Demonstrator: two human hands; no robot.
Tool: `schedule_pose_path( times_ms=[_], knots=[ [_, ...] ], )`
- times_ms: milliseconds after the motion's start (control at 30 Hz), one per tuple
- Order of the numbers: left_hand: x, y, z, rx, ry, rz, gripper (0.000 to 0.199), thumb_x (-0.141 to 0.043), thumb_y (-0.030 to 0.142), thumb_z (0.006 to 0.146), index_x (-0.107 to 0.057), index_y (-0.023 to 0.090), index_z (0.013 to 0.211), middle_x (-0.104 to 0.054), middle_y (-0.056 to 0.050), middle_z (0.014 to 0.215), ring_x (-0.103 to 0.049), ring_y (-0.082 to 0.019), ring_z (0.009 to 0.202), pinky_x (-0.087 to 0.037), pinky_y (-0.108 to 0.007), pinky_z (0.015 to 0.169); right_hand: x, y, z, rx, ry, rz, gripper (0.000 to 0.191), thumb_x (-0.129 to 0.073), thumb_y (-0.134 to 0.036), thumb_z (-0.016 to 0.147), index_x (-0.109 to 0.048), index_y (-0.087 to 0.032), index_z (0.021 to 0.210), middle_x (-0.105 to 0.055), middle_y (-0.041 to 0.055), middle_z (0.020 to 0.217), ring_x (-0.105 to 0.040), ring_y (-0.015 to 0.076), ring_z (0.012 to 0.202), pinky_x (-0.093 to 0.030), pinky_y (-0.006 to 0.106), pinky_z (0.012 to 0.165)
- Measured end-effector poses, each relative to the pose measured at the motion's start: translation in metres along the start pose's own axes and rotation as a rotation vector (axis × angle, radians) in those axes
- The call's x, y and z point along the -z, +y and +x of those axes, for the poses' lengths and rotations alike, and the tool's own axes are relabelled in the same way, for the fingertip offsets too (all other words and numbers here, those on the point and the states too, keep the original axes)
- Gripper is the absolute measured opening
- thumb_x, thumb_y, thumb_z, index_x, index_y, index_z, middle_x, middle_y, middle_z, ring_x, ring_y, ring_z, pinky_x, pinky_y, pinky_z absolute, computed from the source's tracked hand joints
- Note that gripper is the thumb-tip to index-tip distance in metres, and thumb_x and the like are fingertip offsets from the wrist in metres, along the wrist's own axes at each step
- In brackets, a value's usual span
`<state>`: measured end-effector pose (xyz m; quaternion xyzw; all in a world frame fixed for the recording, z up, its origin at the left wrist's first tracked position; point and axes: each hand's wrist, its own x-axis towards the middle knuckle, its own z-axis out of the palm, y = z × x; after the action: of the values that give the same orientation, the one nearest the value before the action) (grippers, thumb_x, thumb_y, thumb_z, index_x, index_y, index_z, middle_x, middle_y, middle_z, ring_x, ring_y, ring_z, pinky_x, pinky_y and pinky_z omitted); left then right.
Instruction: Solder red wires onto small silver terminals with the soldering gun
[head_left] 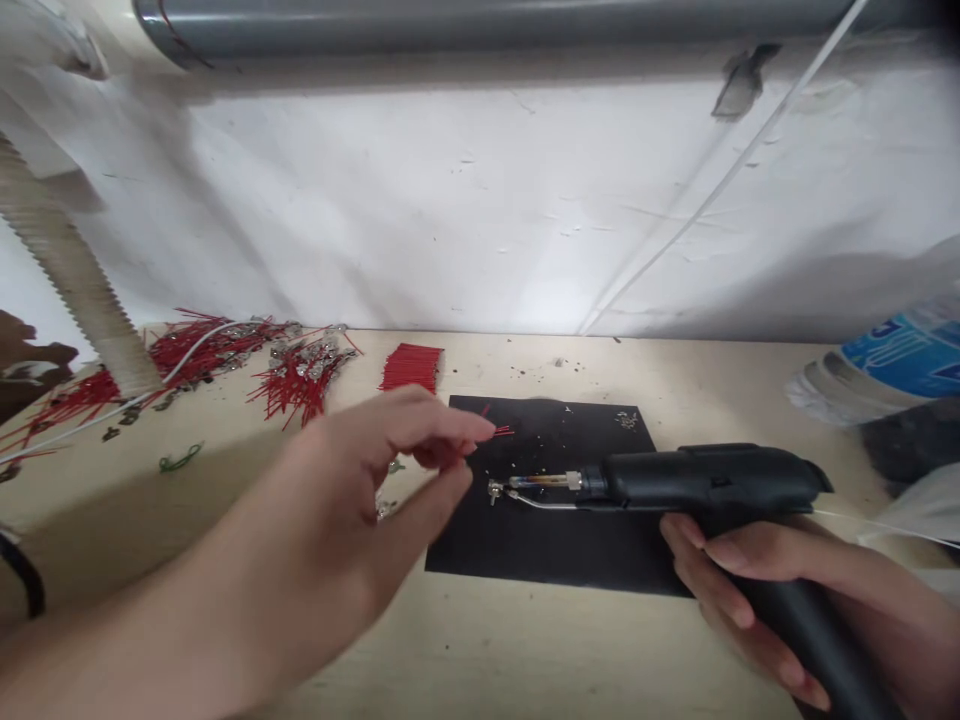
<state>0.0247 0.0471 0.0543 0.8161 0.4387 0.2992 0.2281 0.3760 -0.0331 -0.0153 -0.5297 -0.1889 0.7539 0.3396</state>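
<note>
My right hand (757, 580) is wrapped round the grip of a black soldering gun (697, 480) that points left. Its metal tip and the thin solder feed tube (546, 504) end at a small metal part (495, 489) on a black mat (480, 545). My left hand (382, 490) hovers just left of that part, thumb and index finger curved with a gap between them. Nothing shows in that gap. Beyond the index fingertip, a few short red wires (504, 431) lie on the mat. Small metal parts (386, 505) are partly hidden behind my left hand.
A neat stack of red wires (411, 367) lies at the back. Piles of red wires with metal parts (304, 375) spread to the left, beside a ribbed hose (71, 270). A green wire (181, 458) lies nearer. At right stands a blue-labelled bottle (911, 345).
</note>
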Motion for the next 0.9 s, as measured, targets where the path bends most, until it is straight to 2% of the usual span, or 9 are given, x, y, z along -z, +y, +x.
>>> schedule_pose_path(
  times_ms=[67, 200, 300, 367, 467, 633, 900],
  knots=[
    [-0.008, -0.001, -0.007, -0.037, -0.03, 0.001, 0.032, -0.093, 0.057, 0.118, -0.095, 0.03, 0.133, -0.089, -0.005, 0.106, -0.086, -0.024, 0.107, -0.078, -0.03, 0.093, 0.013, 0.005, 0.007, -0.007, -0.073, 0.014, 0.046, -0.123, -0.058, 0.079, -0.095, -0.023, 0.086, -0.068, -0.002, 0.068, -0.055, 0.0094, 0.047, -0.046, 0.018, 0.041],
    [-0.016, -0.012, -0.032, -0.104, -0.097, -0.012, 0.027, -0.092, 0.051, 0.121, -0.096, 0.03, 0.139, -0.091, -0.005, 0.114, -0.088, -0.021, 0.106, -0.079, -0.026, 0.093, 0.027, 0.009, 0.014, 0.004, -0.094, 0.043, 0.039, -0.118, -0.055, 0.087, -0.097, -0.024, 0.097, -0.067, -0.0034, 0.07, -0.05, 0.0081, 0.047, -0.048, 0.018, 0.042],
    [-0.018, -0.022, -0.053, -0.178, -0.144, -0.037, 0.022, -0.079, 0.042, 0.131, -0.094, 0.03, 0.141, -0.092, -0.003, 0.118, -0.09, -0.014, 0.101, -0.075, -0.016, 0.09, 0.026, 0.007, 0.013, -0.006, -0.122, 0.05, 0.037, -0.116, -0.054, 0.09, -0.098, -0.023, 0.099, -0.067, -0.0024, 0.072, -0.05, 0.0083, 0.048, -0.051, 0.018, 0.043],
    [-0.02, -0.027, -0.061, -0.226, -0.153, -0.043, 0.028, -0.066, 0.041, 0.137, -0.093, 0.03, 0.139, -0.091, 0.001, 0.116, -0.09, -0.007, 0.097, -0.07, -0.006, 0.09, 0.025, 0.005, 0.013, 0.002, -0.143, 0.052, 0.036, -0.115, -0.053, 0.091, -0.098, -0.022, 0.098, -0.068, -0.0015, 0.072, -0.052, 0.0086, 0.049, -0.051, 0.017, 0.043],
    [-0.024, -0.029, -0.064, -0.224, -0.152, -0.03, 0.037, -0.06, 0.048, 0.139, -0.093, 0.031, 0.134, -0.09, 0.005, 0.112, -0.091, -0.002, 0.096, -0.066, 0.0, 0.091, 0.026, 0.006, 0.014, 0.003, -0.173, 0.065, 0.037, -0.114, -0.054, 0.093, -0.098, -0.021, 0.097, -0.07, -0.0006, 0.073, -0.054, 0.0087, 0.049, -0.049, 0.017, 0.042],
    [-0.031, -0.028, -0.059, -0.131, -0.131, -0.038, 0.034, -0.068, 0.05, 0.136, -0.097, 0.034, 0.128, -0.091, 0.006, 0.107, -0.087, -0.001, 0.081, -0.065, 0.0, 0.077, 0.03, 0.011, 0.016, 0.007, -0.192, 0.089, 0.032, -0.11, -0.052, 0.098, -0.099, -0.022, 0.101, -0.071, -0.0008, 0.074, -0.053, 0.0085, 0.047, -0.049, 0.017, 0.042],
    [-0.031, -0.025, -0.06, -0.177, -0.072, -0.013, 0.041, -0.061, 0.054, 0.138, -0.094, 0.033, 0.13, -0.092, 0.006, 0.11, -0.091, 0.001, 0.095, -0.064, 0.006, 0.094, 0.033, 0.012, 0.014, 0.013, -0.195, 0.077, 0.032, -0.109, -0.052, 0.099, -0.098, -0.022, 0.101, -0.072, -0.0006, 0.074, -0.054, 0.0089, 0.048, -0.049, 0.017, 0.043]
  ],
)
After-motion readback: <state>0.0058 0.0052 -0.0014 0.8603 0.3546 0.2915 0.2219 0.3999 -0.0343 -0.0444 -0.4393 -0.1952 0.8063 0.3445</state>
